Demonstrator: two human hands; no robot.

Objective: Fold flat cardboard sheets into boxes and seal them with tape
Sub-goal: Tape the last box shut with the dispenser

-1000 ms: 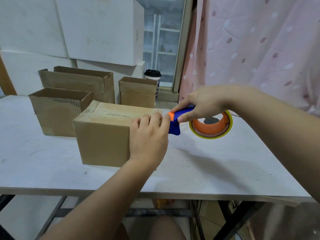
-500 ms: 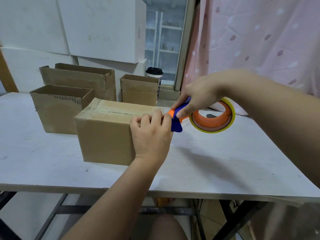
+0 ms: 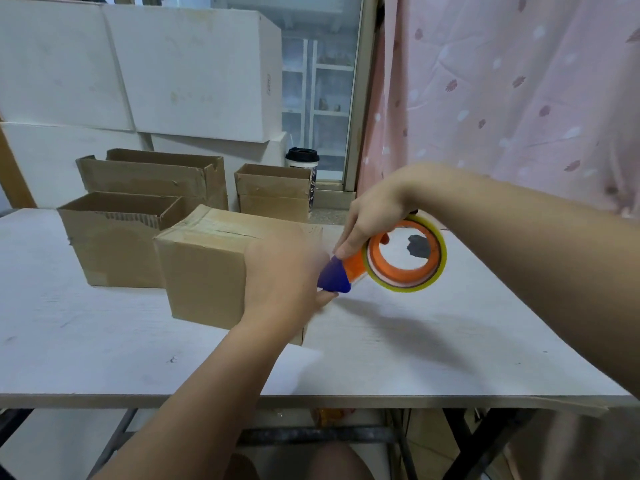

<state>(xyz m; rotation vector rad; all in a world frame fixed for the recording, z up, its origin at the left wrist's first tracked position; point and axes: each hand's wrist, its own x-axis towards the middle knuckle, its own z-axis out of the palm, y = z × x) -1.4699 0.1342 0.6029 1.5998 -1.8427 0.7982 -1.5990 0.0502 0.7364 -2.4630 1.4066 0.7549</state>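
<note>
Head cam, only view.

Closed box [image 3: 207, 268] sits mid-table [image 3: 104, 341], top flaps down, and the seam along the top looks taped, with a dark slit showing. My left hand [image 3: 280, 282] lies on its near-right corner at 4 o'clock. It is motion-blurred, so I can't tell if the fingers are curled or flat. One fingertip pokes out past the box's right edge.

My right hand [image 3: 374, 213] comes in from 3 o'clock. Its fingers are wrapped around the tape dispenser [image 3: 391, 261], with the index finger running down the orange neck. The dispenser is tilted, its blue head lowest, just off the box's right end and right above that left fingertip. The yellow-rimmed tape roll hangs clear of the table.

Other things, relative to the closed box:
- open box [image 3: 110, 244] at 9 o'clock, touching or nearly so
- long open box [image 3: 156, 174] at 11 o'clock, behind that one
- small open box [image 3: 273, 188] at 1 o'clock, at the table's far edge
- lidded cup [image 3: 302, 159] just behind the small box
- white blocks [image 3: 194, 74] stacked at 12 o'clock
- pink curtain [image 3: 502, 98] at 2 o'clock
</note>
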